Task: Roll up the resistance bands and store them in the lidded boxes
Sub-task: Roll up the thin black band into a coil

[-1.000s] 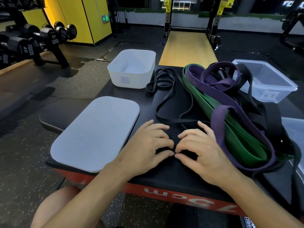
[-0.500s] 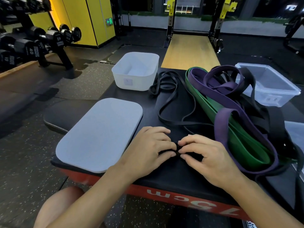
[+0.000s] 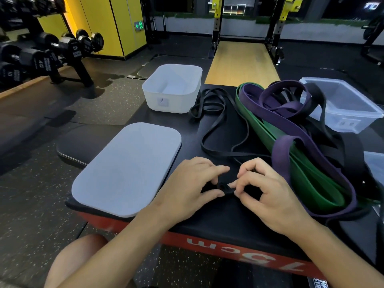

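Together, left hand (image 3: 187,185), right hand (image 3: 270,194), curled fingers (image 3: 220,168) pinching coiled end, thin black band (image 3: 224,188)

We are in a gym: dumbbells (image 3: 41,57) stamped 40 and 10 line a stand at left. A power rack (image 3: 216,28) with yellow brackets stands over a wooden lifting platform (image 3: 241,63) beyond, and speckled black rubber flooring (image 3: 31,204) runs throughout. In front of us, a padded jump box (image 3: 228,246) marked "75cm" in white on red carries a heap of resistance bands (image 3: 311,179).
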A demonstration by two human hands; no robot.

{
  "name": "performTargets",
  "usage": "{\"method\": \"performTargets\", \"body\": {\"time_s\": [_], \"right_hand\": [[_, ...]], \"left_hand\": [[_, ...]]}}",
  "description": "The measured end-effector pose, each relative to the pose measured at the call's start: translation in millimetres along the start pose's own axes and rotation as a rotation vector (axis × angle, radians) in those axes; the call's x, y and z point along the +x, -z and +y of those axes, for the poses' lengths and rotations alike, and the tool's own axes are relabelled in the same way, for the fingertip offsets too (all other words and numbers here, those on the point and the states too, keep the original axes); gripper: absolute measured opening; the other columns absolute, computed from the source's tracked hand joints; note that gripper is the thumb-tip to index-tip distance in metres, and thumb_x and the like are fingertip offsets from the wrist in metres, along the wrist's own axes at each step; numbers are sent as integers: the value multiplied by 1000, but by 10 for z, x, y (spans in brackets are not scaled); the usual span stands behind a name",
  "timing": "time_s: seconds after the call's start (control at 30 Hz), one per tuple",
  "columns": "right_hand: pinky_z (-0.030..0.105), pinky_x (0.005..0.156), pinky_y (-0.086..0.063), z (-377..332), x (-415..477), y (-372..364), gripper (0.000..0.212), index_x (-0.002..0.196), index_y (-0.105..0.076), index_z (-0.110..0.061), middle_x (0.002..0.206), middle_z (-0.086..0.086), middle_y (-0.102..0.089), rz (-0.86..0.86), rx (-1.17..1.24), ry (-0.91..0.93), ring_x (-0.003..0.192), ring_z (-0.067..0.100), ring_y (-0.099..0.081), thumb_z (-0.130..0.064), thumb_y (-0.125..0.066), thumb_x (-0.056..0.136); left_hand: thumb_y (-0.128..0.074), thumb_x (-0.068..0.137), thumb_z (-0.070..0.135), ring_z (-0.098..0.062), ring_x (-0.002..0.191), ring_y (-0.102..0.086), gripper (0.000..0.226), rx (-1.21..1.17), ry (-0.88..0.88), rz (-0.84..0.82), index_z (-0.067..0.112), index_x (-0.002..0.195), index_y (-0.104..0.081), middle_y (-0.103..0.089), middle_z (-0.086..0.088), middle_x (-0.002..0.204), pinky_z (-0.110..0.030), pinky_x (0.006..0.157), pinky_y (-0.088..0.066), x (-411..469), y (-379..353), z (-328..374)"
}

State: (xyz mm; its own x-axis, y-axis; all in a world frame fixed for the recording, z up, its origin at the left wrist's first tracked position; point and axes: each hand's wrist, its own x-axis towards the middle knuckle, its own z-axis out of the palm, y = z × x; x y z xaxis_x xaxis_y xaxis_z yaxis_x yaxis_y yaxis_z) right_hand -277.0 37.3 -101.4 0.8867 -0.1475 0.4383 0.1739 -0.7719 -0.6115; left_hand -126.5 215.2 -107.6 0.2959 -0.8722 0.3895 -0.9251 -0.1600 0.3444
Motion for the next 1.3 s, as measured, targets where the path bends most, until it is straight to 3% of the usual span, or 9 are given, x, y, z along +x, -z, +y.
{"method": "performTargets", "body": {"time_s": [0.27,0.33,0.4,0.47,0.53,0.9,1.03,1.13,1.3], "right_hand": [[26,91,-52,34,-5,-37,35,92,-60,-25,106,-14,-47,45,-109,26,101,9,-65,3,-79,84],[22,95,-47,56,16,-24,27,101,-68,-21,109,-12,-51,53,-162,21,103,7,-59,-7,-83,84],[26,108,-40,113,40,-28,18,105,-73,-21,105,-13,-58,33,-242,65,101,6,-59,-25,-79,88],[28,118,-31,154,40,-51,23,100,-76,-25,96,-16,-62,20,-305,63,95,5,-60,-45,-69,90],[30,119,-30,169,29,-72,30,97,-78,-27,91,-18,-62,18,-319,48,92,3,-60,-51,-61,91],[41,120,-34,163,-10,-73,20,105,-79,-29,97,-21,-61,-6,-277,43,94,3,-62,-39,-65,96],[35,121,-32,153,22,-53,16,104,-77,-28,94,-20,-67,8,-249,41,93,0,-64,-31,-76,88],[25,122,-26,133,37,-36,34,105,-69,-31,91,-22,-69,18,-200,-14,94,-1,-65,-18,-88,80],[22,122,-26,92,53,-55,42,109,-59,-38,89,-21,-69,22,-136,-5,97,3,-67,-29,-86,78]], "left_hand": [[-61,102,40,-8,113,-46,28,4,-62,-81,30,126,-70,-55,13,110,-35,97,-43,35,-21,-50],[-58,102,41,-9,113,-46,29,-1,-57,-87,31,127,-70,-55,13,111,-37,97,-44,37,-24,-74],[-60,103,37,-8,114,-46,28,-12,-44,-87,32,129,-69,-54,14,112,-37,98,-43,32,-28,-91],[-62,103,31,-7,114,-45,28,-38,-31,-99,33,130,-68,-53,15,113,-36,100,-42,27,-22,-88],[-63,103,28,-6,114,-44,27,-53,-28,-107,33,129,-68,-53,16,113,-36,101,-41,25,-10,-85],[-61,103,25,-3,111,-41,26,-82,-16,-133,33,127,-68,-53,16,113,-40,102,-42,38,4,-110],[-64,101,24,-2,111,-47,31,-128,-2,-130,35,130,-70,-57,18,114,-38,101,-43,38,7,-127],[-64,101,21,-2,112,-48,34,-146,7,-154,35,132,-69,-57,19,115,-36,102,-42,45,19,-124],[-65,100,11,4,122,-52,49,-248,100,-147,39,139,-58,-66,23,123,-21,108,-36,41,79,-31]]}}
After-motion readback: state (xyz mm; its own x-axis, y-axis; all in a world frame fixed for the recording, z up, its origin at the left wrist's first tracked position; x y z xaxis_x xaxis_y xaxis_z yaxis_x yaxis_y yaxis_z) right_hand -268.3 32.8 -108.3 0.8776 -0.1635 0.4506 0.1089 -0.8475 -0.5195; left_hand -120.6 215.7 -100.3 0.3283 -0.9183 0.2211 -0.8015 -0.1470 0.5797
